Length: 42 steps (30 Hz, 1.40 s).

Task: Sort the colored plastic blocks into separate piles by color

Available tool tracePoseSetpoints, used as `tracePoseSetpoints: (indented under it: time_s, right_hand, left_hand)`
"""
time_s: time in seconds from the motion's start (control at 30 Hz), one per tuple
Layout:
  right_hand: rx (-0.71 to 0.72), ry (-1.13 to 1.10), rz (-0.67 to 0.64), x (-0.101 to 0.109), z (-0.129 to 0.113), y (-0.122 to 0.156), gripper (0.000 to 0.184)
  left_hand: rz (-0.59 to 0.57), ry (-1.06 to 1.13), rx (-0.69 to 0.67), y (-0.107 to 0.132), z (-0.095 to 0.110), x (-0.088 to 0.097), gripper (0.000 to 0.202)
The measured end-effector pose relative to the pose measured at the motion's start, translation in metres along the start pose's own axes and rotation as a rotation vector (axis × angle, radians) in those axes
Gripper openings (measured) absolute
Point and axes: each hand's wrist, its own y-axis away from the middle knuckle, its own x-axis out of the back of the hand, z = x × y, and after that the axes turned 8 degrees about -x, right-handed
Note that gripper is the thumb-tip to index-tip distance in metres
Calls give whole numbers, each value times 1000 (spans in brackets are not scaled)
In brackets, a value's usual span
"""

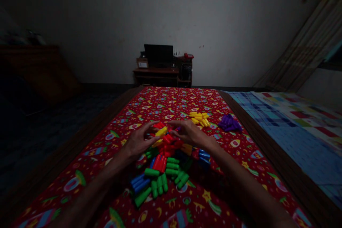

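Note:
A mixed heap of glossy plastic toy pieces lies in front of me, with red pieces [168, 144] in the middle. My left hand [137, 141] curves around the heap's far left side, thumb and fingers apart. By its fingertips is a yellow piece [161, 131] on top; whether they touch it is unclear. My right hand [190, 133] reaches in from the right, its fingers bent around a small purple piece [179, 128], mostly hidden. Nearer me lie green pieces [159, 185] and blue pieces [140, 183], with more blue pieces [204, 156] below my right wrist.
Beyond my right hand are a yellow pile [200, 119] and a purple pile [229, 123]. All rest on a red patterned cloth [171, 101]. A desk with a monitor [159, 55] stands against the far wall. Light blue bedding [283, 131] spreads at the right.

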Motion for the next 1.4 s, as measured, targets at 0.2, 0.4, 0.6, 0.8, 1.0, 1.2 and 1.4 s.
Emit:
tracePoseSetpoints:
  time_s: [0.2,0.4,0.6,0.8,1.0,1.2,1.4]
  right_hand:
    - [-8,47,-94,-15,-7,4,35]
    - [-80,205,78,18,40,-5,48]
    - [-213,429,30,58,93,4,56]
    - [-315,414,18,51,108,5,48]
    - [-254,388,243,44,101,2,38]
    - [-176,35,138,31,50,-2,32]
    - [-12,-105,-85,-13,-2,2,34]
  left_hand:
    - [46,85,-48,2,0,-20,56]
    - [-87,-399,-172,11,-30,-9,33]
    - [-221,-480,-97,19,-46,-6,37]
    - [-175,-448,-100,13,-35,-8,36]
    - [-64,-467,-112,9,-29,-7,39]
    - [35,-442,-270,9,-6,-12,43]
    - [53,-407,-391,14,5,-20,50]
